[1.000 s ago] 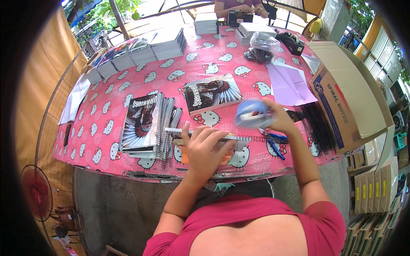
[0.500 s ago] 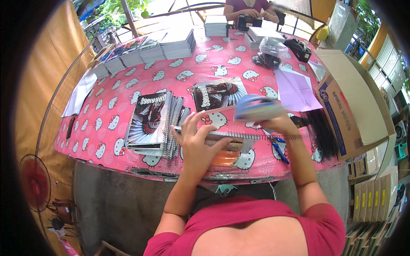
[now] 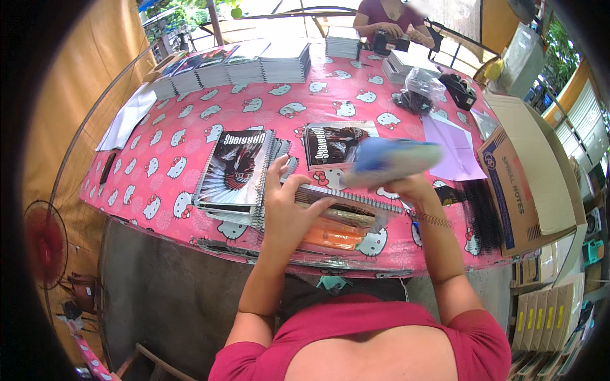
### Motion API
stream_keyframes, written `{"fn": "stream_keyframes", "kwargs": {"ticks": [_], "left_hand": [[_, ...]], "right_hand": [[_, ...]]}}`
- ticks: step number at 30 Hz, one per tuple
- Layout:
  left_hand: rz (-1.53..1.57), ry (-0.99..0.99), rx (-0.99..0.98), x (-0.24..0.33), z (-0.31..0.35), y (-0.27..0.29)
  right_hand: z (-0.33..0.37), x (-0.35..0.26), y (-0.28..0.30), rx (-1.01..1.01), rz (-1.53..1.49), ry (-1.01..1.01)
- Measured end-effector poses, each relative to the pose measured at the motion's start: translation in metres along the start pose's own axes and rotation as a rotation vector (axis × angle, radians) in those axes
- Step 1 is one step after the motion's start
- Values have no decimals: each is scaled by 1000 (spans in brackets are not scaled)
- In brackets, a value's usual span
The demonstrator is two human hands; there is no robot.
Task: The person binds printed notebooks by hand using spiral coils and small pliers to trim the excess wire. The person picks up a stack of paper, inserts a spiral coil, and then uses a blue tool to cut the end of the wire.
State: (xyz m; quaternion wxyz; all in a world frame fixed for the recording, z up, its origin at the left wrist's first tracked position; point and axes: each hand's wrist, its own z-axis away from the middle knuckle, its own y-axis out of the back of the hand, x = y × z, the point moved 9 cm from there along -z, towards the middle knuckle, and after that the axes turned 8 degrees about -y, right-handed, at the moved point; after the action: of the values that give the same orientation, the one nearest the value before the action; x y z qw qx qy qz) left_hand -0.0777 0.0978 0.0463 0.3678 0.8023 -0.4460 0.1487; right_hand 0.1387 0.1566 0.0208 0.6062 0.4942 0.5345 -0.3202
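My left hand (image 3: 289, 206) grips the left end of a spiral notebook (image 3: 346, 199), its thumb on the near side and its fingers over the far side. The notebook stands tilted with its bound edge up, and a thin dark wire coil (image 3: 436, 220) juts past its right end beside my right wrist. My right hand (image 3: 412, 189) is closed round a flat, rounded blue and pale thing (image 3: 394, 162), smeared by motion, just above the bound edge. Under the notebook lies an orange pack (image 3: 337, 235). A stack of spiral notebooks (image 3: 234, 168) sits left of my left hand.
Another notebook (image 3: 327, 146) lies beyond my hands. To the right are loose dark coils (image 3: 478, 213), purple paper (image 3: 452, 149) and a cardboard box (image 3: 508, 178). Notebook stacks (image 3: 283, 66) line the far edge of the pink table (image 3: 190, 114). Across it, another person (image 3: 391, 22) handles a black box.
The view has shifted, moving the table slightly. My right hand and the blurred blue thing have moved along the bound edge; less coil sticks out at the notebook's right end.
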Motion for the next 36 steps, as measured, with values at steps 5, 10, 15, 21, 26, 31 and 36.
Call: {"fn": "stream_keyframes", "kwargs": {"ticks": [5, 10, 15, 21, 26, 31, 36], "left_hand": [[83, 85, 0, -14, 1, 5], [367, 287, 95, -35, 14, 6], [563, 383, 163, -73, 34, 6], [506, 417, 135, -74, 33, 7], [591, 454, 92, -74, 32, 7], [852, 442, 7, -76, 16, -10], [758, -158, 144, -3, -40, 50]], "right_hand": [[-13, 0, -8, 39, 217, -2], [-24, -8, -32, -50, 378, 78], [-23, -1, -51, -272, -460, -45], [-35, -6, -46, -56, 220, 33], [-32, 13, -2, 327, 634, -85], [35, 93, 145, 788, 1082, -548], [90, 70, 109, 755, 1244, -199]]}}
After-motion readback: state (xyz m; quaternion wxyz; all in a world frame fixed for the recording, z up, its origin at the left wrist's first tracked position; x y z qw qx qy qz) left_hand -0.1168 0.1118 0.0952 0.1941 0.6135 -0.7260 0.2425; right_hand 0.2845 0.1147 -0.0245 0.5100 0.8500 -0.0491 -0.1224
